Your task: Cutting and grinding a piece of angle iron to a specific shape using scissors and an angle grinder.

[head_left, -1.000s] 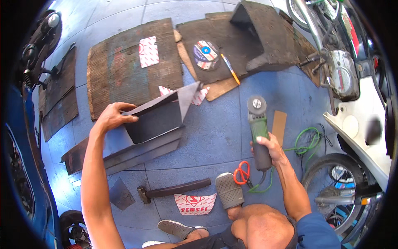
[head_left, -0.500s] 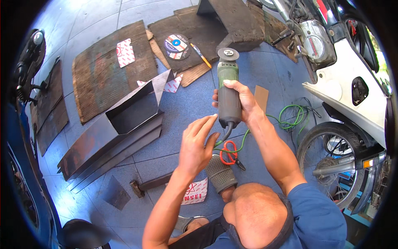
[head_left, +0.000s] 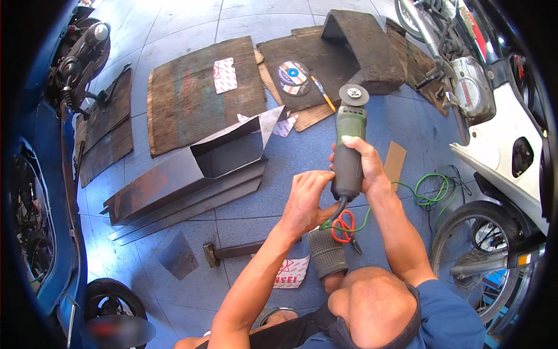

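My right hand (head_left: pixel 368 164) is wrapped round the dark rear body of a green-and-black angle grinder (head_left: pixel 347 166). The tool points away from me, with a thin round disc (head_left: pixel 353 95) at its far end. Beside the grinder's rear end is my left hand (head_left: pixel 308 198), fingers bent and thumb apart. Its index fingertip reaches the casing's left side, and its thumb is close to the power cord (head_left: pixel 342 205). Whether it touches the cord I cannot tell. Red-handled scissors (head_left: pixel 351 237) lie on the floor just below, beside a grey perforated shoe (head_left: pixel 327 251).
A bent sheet-metal trough (head_left: pixel 157 186) lies left on blue tiles. Farther off are cardboard (head_left: pixel 192 116), spare discs (head_left: pixel 293 78), a yellow marker (head_left: pixel 323 94) and a dark metal housing (head_left: pixel 378 52). A hammer (head_left: pixel 238 249) is near. Motorcycles (head_left: pixel 494 139) and green cable (head_left: pixel 433 195) are right.
The view has shifted, so the scene sits farther right and lower. My left fingers have bent and come against the grinder's rear side. My right hand keeps its hold.
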Demonstrator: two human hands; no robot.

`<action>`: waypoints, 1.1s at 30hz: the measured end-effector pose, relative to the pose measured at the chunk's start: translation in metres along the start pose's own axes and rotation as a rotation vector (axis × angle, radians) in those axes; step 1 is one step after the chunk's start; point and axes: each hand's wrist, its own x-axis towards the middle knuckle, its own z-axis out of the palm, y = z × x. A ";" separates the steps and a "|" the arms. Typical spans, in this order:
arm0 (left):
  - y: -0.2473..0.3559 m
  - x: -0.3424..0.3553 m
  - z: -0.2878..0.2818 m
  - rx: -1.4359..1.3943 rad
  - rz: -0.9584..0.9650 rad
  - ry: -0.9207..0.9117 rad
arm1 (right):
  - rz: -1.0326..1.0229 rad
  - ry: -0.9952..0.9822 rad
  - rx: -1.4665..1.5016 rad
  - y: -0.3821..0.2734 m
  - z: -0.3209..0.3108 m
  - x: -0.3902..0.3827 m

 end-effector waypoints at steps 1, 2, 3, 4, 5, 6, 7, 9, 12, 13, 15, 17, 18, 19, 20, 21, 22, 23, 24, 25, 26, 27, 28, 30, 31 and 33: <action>-0.001 0.001 0.002 0.032 0.036 -0.006 | -0.022 0.001 -0.008 -0.001 0.000 0.000; -0.003 0.001 0.003 0.064 0.071 -0.012 | -0.020 -0.004 -0.010 -0.004 0.001 0.000; -0.004 -0.001 0.002 0.122 0.083 -0.060 | -0.055 0.016 -0.070 -0.004 0.002 0.000; -0.007 -0.003 -0.002 0.131 0.077 -0.057 | -0.090 0.036 -0.131 -0.004 0.004 0.000; -0.010 -0.004 -0.006 0.089 0.056 -0.110 | -0.076 0.009 -0.138 -0.005 0.005 0.000; -0.014 -0.004 -0.016 0.062 0.032 -0.159 | -0.070 -0.017 -0.131 -0.002 0.007 0.006; -0.014 0.003 -0.027 0.266 0.154 -0.232 | -0.090 0.034 -0.162 -0.006 -0.001 0.002; -0.040 0.015 -0.076 0.394 0.184 -0.193 | -0.153 0.153 -0.234 -0.009 -0.021 -0.004; -0.078 0.026 -0.210 0.522 -0.172 0.006 | -0.174 0.158 -0.350 -0.020 -0.036 -0.017; -0.103 0.014 -0.263 0.572 -0.255 -0.118 | -0.162 0.134 -0.340 -0.015 -0.035 -0.019; -0.123 -0.003 -0.312 0.622 -0.344 -0.229 | -0.139 0.130 -0.356 -0.014 -0.038 -0.022; -0.126 -0.013 -0.324 0.912 -0.432 -0.638 | -0.128 0.136 -0.376 -0.014 -0.046 -0.028; -0.129 -0.014 -0.325 0.915 -0.437 -0.638 | -0.121 0.151 -0.394 -0.012 -0.050 -0.031; -0.132 -0.015 -0.325 0.868 -0.497 -0.672 | -0.123 0.131 -0.424 -0.009 -0.054 -0.032; -0.134 -0.017 -0.326 0.821 -0.557 -0.704 | -0.120 0.125 -0.422 -0.003 -0.052 -0.033; -0.135 -0.017 -0.324 0.825 -0.497 -0.655 | -0.109 0.131 -0.439 -0.001 -0.051 -0.032; -0.134 -0.020 -0.322 0.822 -0.492 -0.651 | -0.097 0.136 -0.457 0.001 -0.051 -0.033; -0.130 -0.025 -0.323 0.857 -0.494 -0.626 | -0.097 0.118 -0.441 0.004 -0.052 -0.033; -0.121 -0.030 -0.322 0.887 -0.498 -0.606 | -0.096 0.124 -0.446 0.003 -0.049 -0.036; -0.111 -0.034 -0.318 0.909 -0.464 -0.546 | -0.111 0.144 -0.466 -0.001 -0.045 -0.043; -0.097 -0.041 -0.311 0.900 -0.456 -0.546 | -0.126 0.163 -0.487 -0.004 -0.043 -0.049; -0.082 -0.050 -0.303 0.978 -0.414 -0.431 | -0.134 0.176 -0.496 -0.008 -0.043 -0.054; -0.071 -0.061 -0.293 1.053 -0.373 -0.312 | -0.171 0.168 -0.538 -0.012 -0.044 -0.058; -0.058 -0.092 -0.270 1.137 -0.313 -0.210 | -0.216 0.155 -0.580 -0.017 -0.039 -0.063; -0.056 -0.108 -0.259 1.219 -0.262 -0.113 | -0.253 0.147 -0.601 -0.021 -0.035 -0.067; -0.056 -0.133 -0.246 1.228 -0.236 -0.064 | -0.292 0.131 -0.625 -0.025 -0.026 -0.074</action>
